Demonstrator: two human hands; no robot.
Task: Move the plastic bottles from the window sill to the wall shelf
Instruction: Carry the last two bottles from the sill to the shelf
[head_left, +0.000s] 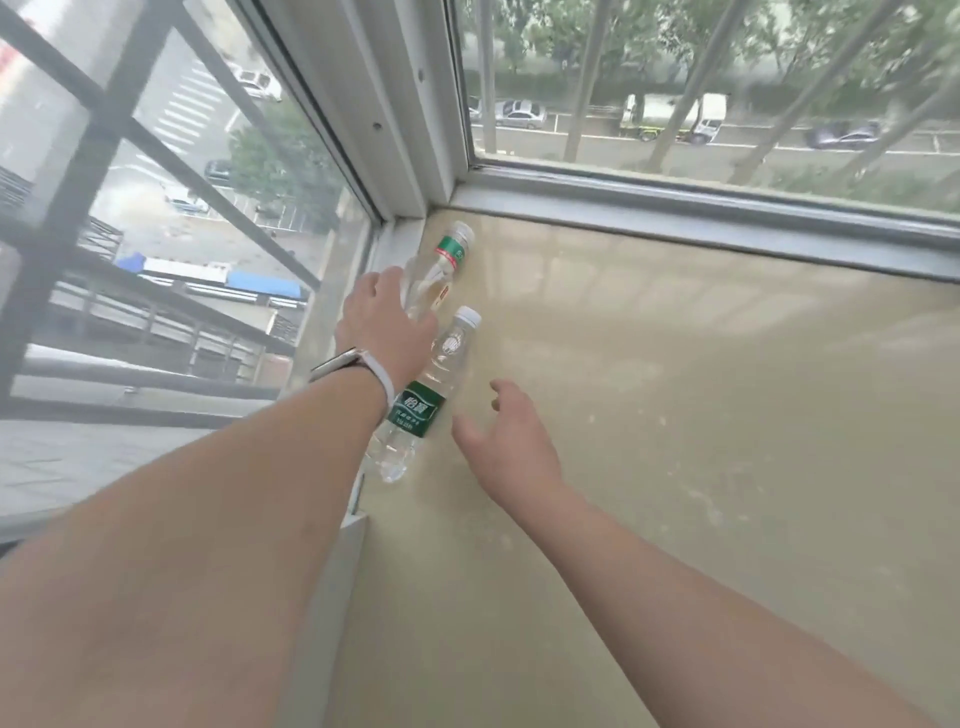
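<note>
Head view: two plastic water bottles at the corner of a window sill, both hands at them.

Centre frame, the left hand (387, 322), with a wristwatch (348, 361), curls over the lower body of the far water bottle (449, 260), which tilts with its white cap toward the window corner. Below it the near water bottle (418, 415), green-labelled, stands on the beige window sill (675, 415). The right hand (506, 441) hovers just right of it, fingers spread, holding nothing.

The left hand (384, 322) grips the far bottle (448, 260). The right hand (501, 444), fingers (500, 388) spread, hovers beside the near bottle (415, 410) on the sill (675, 415).
</note>
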